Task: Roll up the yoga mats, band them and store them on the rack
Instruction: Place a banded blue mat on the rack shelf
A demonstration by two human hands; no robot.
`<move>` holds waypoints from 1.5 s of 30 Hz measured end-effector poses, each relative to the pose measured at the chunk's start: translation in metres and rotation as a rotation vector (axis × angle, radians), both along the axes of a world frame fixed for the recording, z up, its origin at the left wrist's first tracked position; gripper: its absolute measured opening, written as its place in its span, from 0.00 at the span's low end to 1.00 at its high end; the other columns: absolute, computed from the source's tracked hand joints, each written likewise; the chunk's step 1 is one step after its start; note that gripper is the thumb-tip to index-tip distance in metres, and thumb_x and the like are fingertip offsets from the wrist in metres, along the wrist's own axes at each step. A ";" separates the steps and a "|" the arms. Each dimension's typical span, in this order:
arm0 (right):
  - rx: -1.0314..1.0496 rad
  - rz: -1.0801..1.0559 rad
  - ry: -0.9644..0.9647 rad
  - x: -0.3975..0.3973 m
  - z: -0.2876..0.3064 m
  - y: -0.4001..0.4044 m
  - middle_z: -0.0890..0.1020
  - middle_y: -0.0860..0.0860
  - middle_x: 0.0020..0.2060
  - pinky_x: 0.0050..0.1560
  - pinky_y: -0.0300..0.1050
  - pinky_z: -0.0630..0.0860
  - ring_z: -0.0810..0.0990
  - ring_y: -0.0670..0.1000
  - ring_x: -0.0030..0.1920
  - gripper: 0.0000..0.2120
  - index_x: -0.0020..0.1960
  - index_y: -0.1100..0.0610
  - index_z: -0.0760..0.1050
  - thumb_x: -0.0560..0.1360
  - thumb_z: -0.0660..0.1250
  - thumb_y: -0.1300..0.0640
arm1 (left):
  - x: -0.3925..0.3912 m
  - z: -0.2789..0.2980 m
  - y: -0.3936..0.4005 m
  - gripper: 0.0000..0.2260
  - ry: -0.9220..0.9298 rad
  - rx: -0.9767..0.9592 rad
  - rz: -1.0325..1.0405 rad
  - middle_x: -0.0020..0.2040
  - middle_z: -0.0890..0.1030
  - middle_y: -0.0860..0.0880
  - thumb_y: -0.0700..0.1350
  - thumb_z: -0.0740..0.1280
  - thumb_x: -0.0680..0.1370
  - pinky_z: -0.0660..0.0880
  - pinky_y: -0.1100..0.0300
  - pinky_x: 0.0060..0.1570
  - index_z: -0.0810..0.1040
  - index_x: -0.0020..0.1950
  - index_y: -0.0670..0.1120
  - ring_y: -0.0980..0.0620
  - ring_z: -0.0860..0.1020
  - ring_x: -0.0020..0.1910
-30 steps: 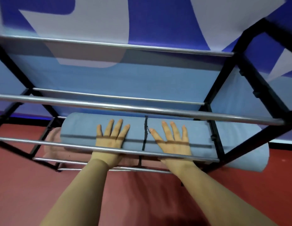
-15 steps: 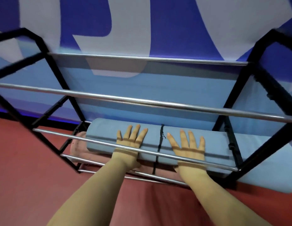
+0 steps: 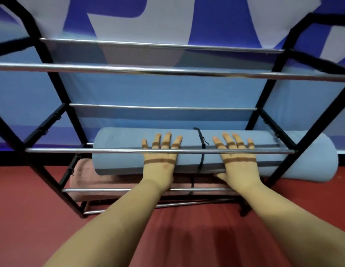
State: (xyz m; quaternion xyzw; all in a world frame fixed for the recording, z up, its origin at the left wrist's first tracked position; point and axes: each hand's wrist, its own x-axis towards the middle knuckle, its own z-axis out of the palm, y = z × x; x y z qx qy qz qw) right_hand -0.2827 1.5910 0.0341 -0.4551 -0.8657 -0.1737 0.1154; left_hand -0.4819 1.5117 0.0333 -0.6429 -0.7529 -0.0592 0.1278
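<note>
A rolled light-blue yoga mat (image 3: pixel 121 149) lies across a low tier of the rack (image 3: pixel 160 150), which has a black frame and silver bars. Its right end sticks out past the frame. A black band (image 3: pixel 201 151) circles the roll near its middle. My left hand (image 3: pixel 161 157) presses flat on the roll left of the band, fingers straight. My right hand (image 3: pixel 238 157) lies flat on it right of the band. Under the blue roll rests a rolled pink mat (image 3: pixel 83 180), its left end showing.
The rack's upper tiers (image 3: pixel 167 71) hold nothing. Behind the rack hangs a blue and white wall banner (image 3: pixel 167 14). Red floor (image 3: pixel 23 218) spreads in front and to both sides.
The view has shifted so the rack appears more centred and larger. Both hands stay flat on the blue roll either side of the band.
</note>
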 end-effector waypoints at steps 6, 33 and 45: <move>0.024 0.006 0.125 -0.044 0.009 -0.020 0.74 0.60 0.64 0.65 0.64 0.54 0.73 0.64 0.63 0.60 0.69 0.52 0.62 0.41 0.84 0.48 | -0.042 0.026 -0.019 0.43 0.027 -0.009 0.026 0.77 0.41 0.48 0.41 0.64 0.74 0.35 0.35 0.67 0.34 0.76 0.54 0.41 0.42 0.76; -0.121 -0.006 0.020 -0.111 0.010 -0.034 0.49 0.54 0.77 0.71 0.61 0.35 0.46 0.59 0.76 0.54 0.77 0.46 0.42 0.65 0.75 0.43 | -0.100 0.017 -0.040 0.43 0.041 -0.037 0.154 0.78 0.43 0.48 0.47 0.66 0.74 0.36 0.37 0.69 0.37 0.76 0.55 0.42 0.42 0.76; -0.013 0.266 0.085 -0.095 0.004 -0.034 0.65 0.58 0.72 0.72 0.61 0.49 0.63 0.59 0.72 0.46 0.74 0.51 0.60 0.62 0.78 0.47 | -0.100 0.005 -0.038 0.46 0.042 -0.021 0.121 0.78 0.43 0.42 0.45 0.70 0.71 0.41 0.38 0.70 0.40 0.77 0.53 0.41 0.45 0.76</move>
